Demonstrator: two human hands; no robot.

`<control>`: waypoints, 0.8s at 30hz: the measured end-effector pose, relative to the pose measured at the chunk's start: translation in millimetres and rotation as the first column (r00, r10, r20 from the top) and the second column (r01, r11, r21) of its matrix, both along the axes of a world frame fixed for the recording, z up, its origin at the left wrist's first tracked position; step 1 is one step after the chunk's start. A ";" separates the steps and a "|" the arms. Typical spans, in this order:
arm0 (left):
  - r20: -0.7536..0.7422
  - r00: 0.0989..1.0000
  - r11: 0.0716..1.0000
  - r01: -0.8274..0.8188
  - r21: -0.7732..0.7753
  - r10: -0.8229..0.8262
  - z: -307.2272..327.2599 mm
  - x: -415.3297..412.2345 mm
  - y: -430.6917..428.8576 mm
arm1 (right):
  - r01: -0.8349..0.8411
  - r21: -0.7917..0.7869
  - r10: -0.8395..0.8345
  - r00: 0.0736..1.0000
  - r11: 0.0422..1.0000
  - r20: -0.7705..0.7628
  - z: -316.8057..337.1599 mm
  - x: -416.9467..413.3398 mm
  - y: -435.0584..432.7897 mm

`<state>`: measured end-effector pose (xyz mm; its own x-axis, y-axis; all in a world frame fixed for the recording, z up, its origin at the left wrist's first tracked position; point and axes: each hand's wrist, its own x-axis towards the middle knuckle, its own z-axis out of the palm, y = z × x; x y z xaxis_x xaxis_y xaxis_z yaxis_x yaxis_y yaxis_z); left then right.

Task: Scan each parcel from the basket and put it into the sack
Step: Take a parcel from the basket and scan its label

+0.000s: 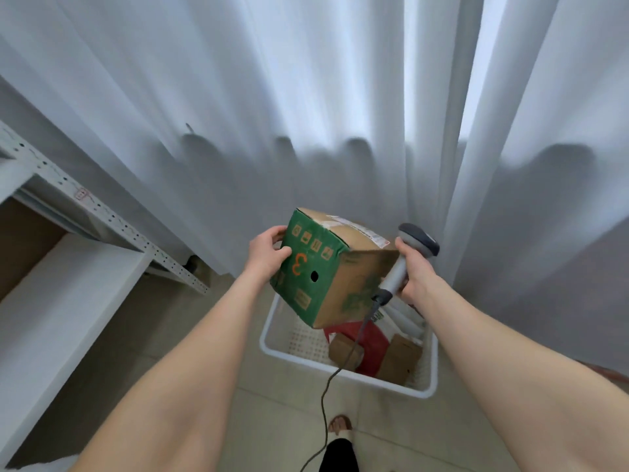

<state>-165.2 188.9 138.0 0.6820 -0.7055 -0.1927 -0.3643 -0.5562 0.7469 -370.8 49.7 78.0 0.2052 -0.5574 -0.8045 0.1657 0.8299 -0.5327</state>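
A green and brown cardboard parcel (316, 267), with an orange 3 and a white label on top, is held tilted in the air above the white plastic basket (279, 349). My left hand (267, 255) grips its green left side. In my right hand (413, 270) I hold the grey barcode scanner (405, 264) by its handle, pressed against the parcel's right side, head up. The scanner's cable (335, 373) hangs down to the floor. Several parcels lie in the basket, among them a red one (372, 345) and brown boxes (401, 359). No sack is in view.
White curtains (306, 97) hang right behind the basket. A white metal shelf rack (68, 253) stands at the left, with a brown box (20, 243) on it. My foot (340, 425) stands on the tiled floor in front of the basket.
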 end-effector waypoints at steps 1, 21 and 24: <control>0.005 1.000 1.000 0.025 -0.007 -0.025 8.3 -6.7 1.9 | -0.018 -0.006 0.018 1.000 1.000 0.008 5.6 -3.6 1.8; -0.347 0.938 0.999 0.001 -0.036 -0.014 101.4 6.2 28.4 | 0.091 0.008 -0.091 0.988 0.996 0.128 64.3 -16.9 31.5; -0.489 0.866 0.991 -0.131 -0.022 0.103 99.5 5.5 32.7 | 0.161 0.003 -0.159 0.972 0.987 0.172 53.9 -8.2 26.6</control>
<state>-159.7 221.6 237.5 0.5899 -0.6448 -0.4862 0.1173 -0.5272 0.8416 -379.1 76.2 131.9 0.2469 -0.6029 -0.7586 0.3852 0.7794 -0.4940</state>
